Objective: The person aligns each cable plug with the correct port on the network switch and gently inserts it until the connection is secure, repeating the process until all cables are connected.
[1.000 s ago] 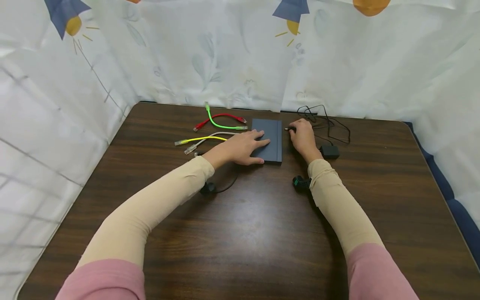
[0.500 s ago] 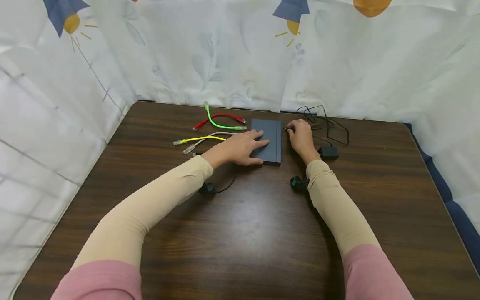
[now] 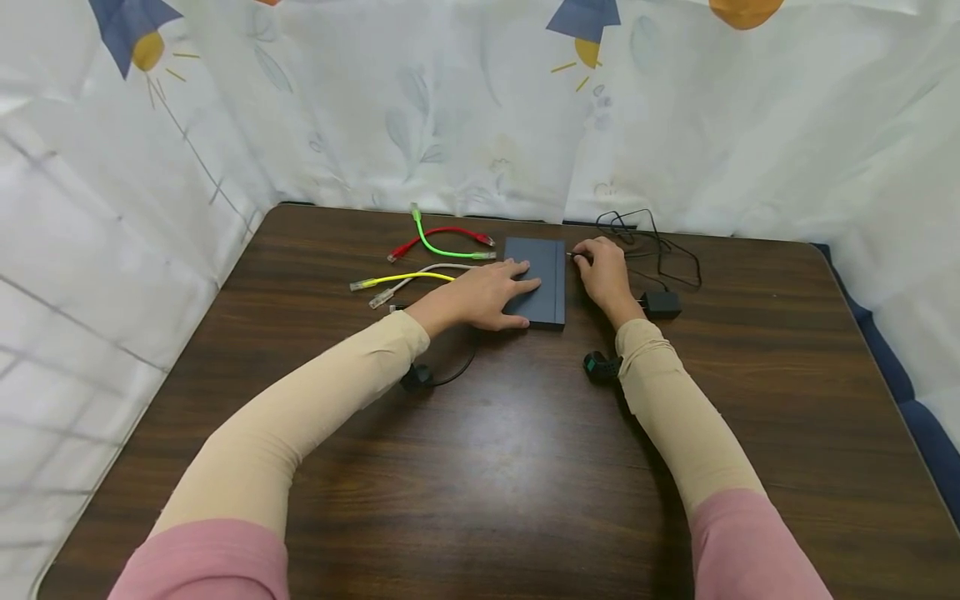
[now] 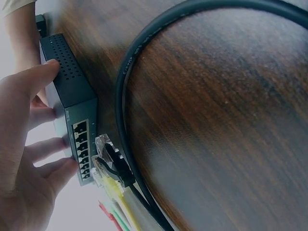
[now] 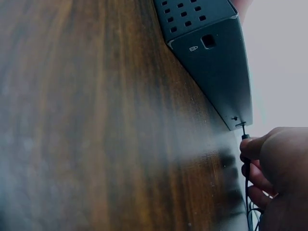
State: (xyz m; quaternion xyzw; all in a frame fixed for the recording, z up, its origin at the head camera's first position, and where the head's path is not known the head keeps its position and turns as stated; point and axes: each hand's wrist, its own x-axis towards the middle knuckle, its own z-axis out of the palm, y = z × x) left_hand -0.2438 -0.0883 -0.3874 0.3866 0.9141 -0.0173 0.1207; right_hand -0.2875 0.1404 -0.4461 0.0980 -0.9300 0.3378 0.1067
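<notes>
A dark grey network switch (image 3: 547, 283) lies flat near the back of the table. My left hand (image 3: 491, 296) rests on its top with fingers spread. In the left wrist view, the thumb is along one edge and a row of ports (image 4: 83, 149) faces the camera. To the right of the switch, my right hand (image 3: 606, 275) pinches a thin black power plug (image 5: 246, 138) between thumb and fingers. The plug's tip meets the side wall of the switch by a small opening; how far in it sits cannot be told. Its cord runs back under the right hand.
Left of the switch lie green (image 3: 450, 253), red (image 3: 446, 230), yellow (image 3: 405, 277) and pale grey (image 3: 401, 285) network cables. A black cable (image 4: 120, 91) loops near the left wrist. A black power adapter (image 3: 661, 305) and coiled cord (image 3: 660, 250) lie right of the right hand.
My right hand has shifted slightly left, bringing the power plug from a small gap up to the side of the switch. The left hand stays in place on the switch.
</notes>
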